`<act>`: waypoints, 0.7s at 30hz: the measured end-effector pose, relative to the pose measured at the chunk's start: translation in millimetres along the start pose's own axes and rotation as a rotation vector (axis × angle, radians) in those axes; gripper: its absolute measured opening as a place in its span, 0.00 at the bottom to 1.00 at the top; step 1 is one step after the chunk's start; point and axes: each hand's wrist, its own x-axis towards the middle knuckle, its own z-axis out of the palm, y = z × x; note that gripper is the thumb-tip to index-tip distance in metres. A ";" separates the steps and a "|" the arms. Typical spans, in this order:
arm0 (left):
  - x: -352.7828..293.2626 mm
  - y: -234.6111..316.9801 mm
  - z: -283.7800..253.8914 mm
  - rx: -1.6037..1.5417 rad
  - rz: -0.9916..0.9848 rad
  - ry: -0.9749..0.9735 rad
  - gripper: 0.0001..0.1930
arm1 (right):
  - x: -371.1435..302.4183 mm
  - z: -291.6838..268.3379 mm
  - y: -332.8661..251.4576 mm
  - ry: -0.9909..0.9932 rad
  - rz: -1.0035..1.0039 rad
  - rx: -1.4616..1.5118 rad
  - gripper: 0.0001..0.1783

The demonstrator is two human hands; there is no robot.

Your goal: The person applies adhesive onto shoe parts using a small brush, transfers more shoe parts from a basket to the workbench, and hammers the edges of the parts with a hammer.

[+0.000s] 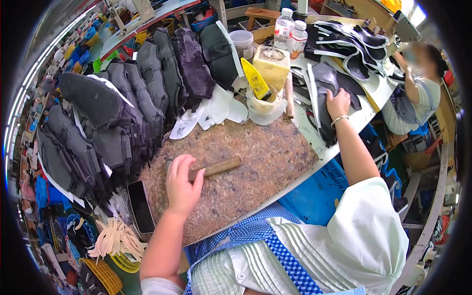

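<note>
My left hand (181,184) grips the head end of a hammer whose wooden handle (220,166) lies on the speckled stone slab (255,162). My right hand (338,103) reaches to the right and rests on a dark shoe upper piece (324,81) with white edging, fingers spread over it. Rows of dark grey furry shoe uppers (128,103) stand stacked along the left of the slab. White insole-shaped pieces (211,110) lie at the slab's far edge.
A black phone (141,206) lies left of my left hand. A yellow glue tub with a yellow scraper (268,71), a plastic cup and two bottles (290,32) stand behind the slab. More cut uppers (354,42) lie far right. Another person (418,93) sits at right. A blue crate (317,189) sits below.
</note>
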 end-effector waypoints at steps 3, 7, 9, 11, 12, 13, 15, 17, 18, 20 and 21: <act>43.3 -7.8 7.5 0.151 0.134 -0.090 0.16 | -11.7 -25.6 -34.4 0.275 -0.346 0.095 0.35; 99.8 -23.8 19.9 0.356 0.269 -0.122 0.19 | -47.6 -84.2 -148.5 0.038 -0.801 0.681 0.24; 127.5 -30.2 32.8 0.377 0.296 -0.127 0.19 | -60.0 -88.2 -199.0 -0.122 -0.962 0.656 0.26; 143.7 -36.6 36.8 0.586 0.377 -0.076 0.23 | -53.2 -64.6 -252.8 -0.210 -0.950 0.535 0.29; 144.4 -40.3 36.8 0.603 0.372 -0.069 0.23 | -42.8 -52.2 -280.7 -0.367 -0.834 0.392 0.30; 147.0 -42.8 41.0 0.639 0.301 -0.056 0.25 | -23.2 -36.3 -303.0 -0.514 -0.705 0.243 0.32; 154.8 -40.8 51.8 0.650 0.198 -0.120 0.31 | 21.7 13.7 -310.0 -0.772 -0.653 0.194 0.29; 146.0 -48.1 43.8 0.573 0.186 -0.227 0.32 | 17.3 39.1 -317.9 -0.930 -0.414 0.293 0.24; 141.4 -50.5 39.3 0.531 0.188 -0.281 0.32 | 15.5 43.7 -323.0 -0.988 -0.327 0.341 0.21; 127.4 -51.2 29.2 0.541 0.186 -0.301 0.33 | 6.1 30.2 -339.3 -0.827 -0.450 0.401 0.19; 124.2 -51.1 25.4 0.531 0.198 -0.282 0.33 | 3.8 21.7 -345.9 -0.652 -0.540 0.456 0.18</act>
